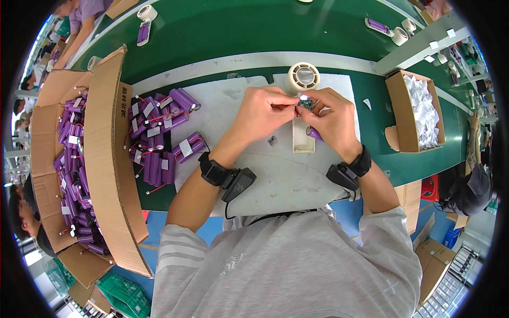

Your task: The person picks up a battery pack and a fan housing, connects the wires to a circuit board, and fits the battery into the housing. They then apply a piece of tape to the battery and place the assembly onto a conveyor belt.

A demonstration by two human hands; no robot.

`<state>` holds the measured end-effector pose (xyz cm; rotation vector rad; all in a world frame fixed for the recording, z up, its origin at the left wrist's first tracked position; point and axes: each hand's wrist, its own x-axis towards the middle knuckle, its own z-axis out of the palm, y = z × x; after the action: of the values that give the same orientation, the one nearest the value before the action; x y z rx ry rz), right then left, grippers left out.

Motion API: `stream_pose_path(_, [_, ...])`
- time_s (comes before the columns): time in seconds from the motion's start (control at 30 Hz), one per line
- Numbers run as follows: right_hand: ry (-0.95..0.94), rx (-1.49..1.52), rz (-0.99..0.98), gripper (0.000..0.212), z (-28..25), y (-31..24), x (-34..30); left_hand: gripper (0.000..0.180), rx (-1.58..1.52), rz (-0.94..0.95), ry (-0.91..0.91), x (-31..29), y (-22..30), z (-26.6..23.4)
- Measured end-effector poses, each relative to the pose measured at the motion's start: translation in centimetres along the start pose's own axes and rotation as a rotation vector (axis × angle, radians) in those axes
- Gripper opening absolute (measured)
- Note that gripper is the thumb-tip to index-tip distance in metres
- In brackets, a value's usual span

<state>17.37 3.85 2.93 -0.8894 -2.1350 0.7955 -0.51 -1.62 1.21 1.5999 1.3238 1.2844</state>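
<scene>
A cream housing with a round, grilled head [304, 77] and an open, shallow handle shell [303, 143] lies on the grey mat, looking like a small handheld fan. Above its neck, a small green circuit board [305, 103] with a white part on top is between my hands. My right hand [335, 117] is closed, thumb and fingers pinching the board. A purple battery cell [314, 133] shows below that hand, partly hidden by it. My left hand [266, 112] pinches at the board's left edge; whatever its fingertips hold is too small to make out.
Purple battery packs [154, 122] with red wires are heaped left of the mat [254, 175]. More fill a tall cardboard box [114, 159] at the left. A carton of white paper pieces [421, 111] stands at the right. Similar cream units [147, 13] lie on the green bench beyond.
</scene>
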Motion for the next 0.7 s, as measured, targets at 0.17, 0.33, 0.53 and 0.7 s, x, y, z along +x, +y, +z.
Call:
stream_pose_path(0.17, [-0.031, 0.073, 0.099, 0.025, -0.3, -0.2, 0.3, 0.023, -0.132, -0.151, -0.037, 0.0, 0.1, -0.1])
stream_pose_path(0.33, [-0.072, 0.083, 0.139, 0.021, -0.6, -0.6, 0.0, 0.029, -0.159, -0.184, -0.05, 0.0, 0.8, 0.3])
stream_pose_path(0.53, [-0.113, 0.082, 0.072, 0.019, -1.1, -0.3, 0.0, 0.035, -0.18, -0.312, -0.125, -0.2, 0.8, 0.5])
stream_pose_path(0.7, [-0.146, 0.071, 0.054, 0.018, -1.2, -0.1, 0.1, 0.035, -0.174, -0.298, -0.109, -0.1, 0.8, 0.9])
